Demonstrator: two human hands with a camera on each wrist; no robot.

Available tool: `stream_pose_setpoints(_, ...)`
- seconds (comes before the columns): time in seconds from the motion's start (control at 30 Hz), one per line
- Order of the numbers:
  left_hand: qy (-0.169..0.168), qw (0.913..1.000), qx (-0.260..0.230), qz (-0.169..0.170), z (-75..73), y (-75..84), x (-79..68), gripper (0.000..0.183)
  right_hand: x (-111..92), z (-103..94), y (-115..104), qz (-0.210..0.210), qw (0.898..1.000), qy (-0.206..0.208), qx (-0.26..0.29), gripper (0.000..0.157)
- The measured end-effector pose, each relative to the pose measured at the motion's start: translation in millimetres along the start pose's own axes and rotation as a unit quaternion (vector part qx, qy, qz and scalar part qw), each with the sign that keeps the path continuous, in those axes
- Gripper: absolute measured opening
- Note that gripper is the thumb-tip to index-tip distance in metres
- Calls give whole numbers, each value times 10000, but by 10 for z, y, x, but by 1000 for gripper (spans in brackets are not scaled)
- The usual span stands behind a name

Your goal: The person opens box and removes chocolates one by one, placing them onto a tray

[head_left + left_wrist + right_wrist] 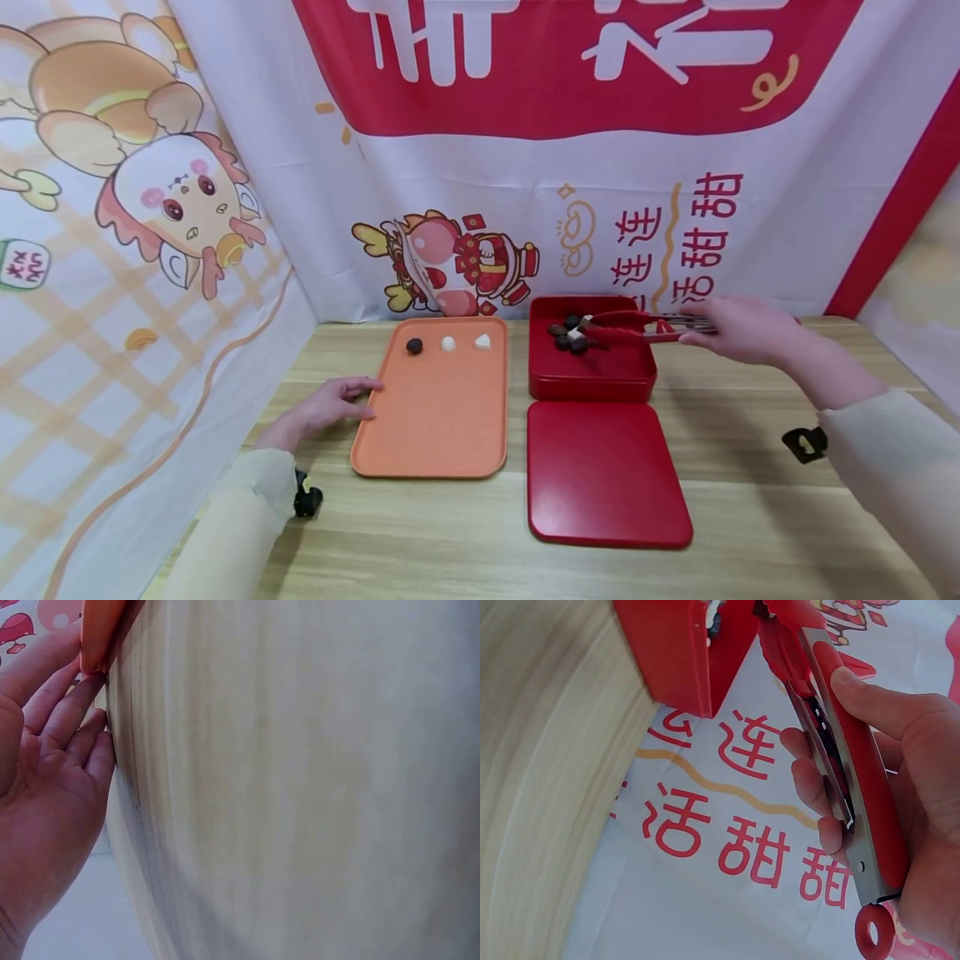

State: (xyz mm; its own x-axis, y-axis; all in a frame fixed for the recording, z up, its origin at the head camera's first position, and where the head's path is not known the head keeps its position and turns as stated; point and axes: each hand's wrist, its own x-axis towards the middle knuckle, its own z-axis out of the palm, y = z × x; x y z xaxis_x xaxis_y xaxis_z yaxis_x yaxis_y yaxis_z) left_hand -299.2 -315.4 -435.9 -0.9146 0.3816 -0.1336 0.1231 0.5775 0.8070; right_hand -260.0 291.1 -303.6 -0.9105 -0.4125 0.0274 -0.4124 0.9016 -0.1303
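Observation:
My right hand (738,329) grips a pair of red-and-silver tongs (859,780), thumb on one arm and fingers around the other. The tongs' red tips reach into the red box (592,387), among several small dark and white pieces (576,342) that look like chocolates. Whether a piece sits between the tips, I cannot tell. My left hand (333,406) touches the left edge of the orange tray (442,425), fingers loosely bent. Along the tray's far end lie a dark ball (415,345), a white oval piece (448,343) and a white, roughly triangular piece (482,341).
A flat red lid (607,475) lies in front of the box, right of the tray. Printed cloth (465,167) hangs behind and along the left of the wooden table (420,533). A black strap-like item (806,444) shows by the right forearm.

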Motion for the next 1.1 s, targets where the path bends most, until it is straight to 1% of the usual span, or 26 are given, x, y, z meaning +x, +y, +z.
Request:
stream_pose_setpoints(0.13, -2, 10000, -5, -72, -6, -10, 6, 55, -34, 2, -42, -48, 9999, 123, -57, 58)
stream_pose_setpoints(0.23, 1, 9999, 46, -110, -3, -19, 12, 55, -46, 10, -86, -98, 9997, 218, -113, 56)
stream_pose_setpoints(0.3, -37, 9999, 75, -75, -1, -17, 14, 55, -49, 14, -113, -124, 9995, 268, -127, 54)
stream_pose_setpoints(0.53, -30, 9999, -121, -40, 5, 16, 4, 55, -35, 13, -231, -360, 9978, 514, -235, 51)
stream_pose_setpoints(0.7, -27, 10000, -68, -7, -2, 4, 6, 55, -18, 16, -321, -463, 9965, 643, -255, 50)
stream_pose_setpoints(0.9, -20, 10000, 46, 47, 3, 6, 1, 55, 13, 46, -406, -526, 9960, 690, -194, 52)
stream_pose_setpoints(1.1, -8, 10000, -44, -57, 14, 16, -2, 55, 85, 87, -527, -444, 9969, 639, -97, 55)
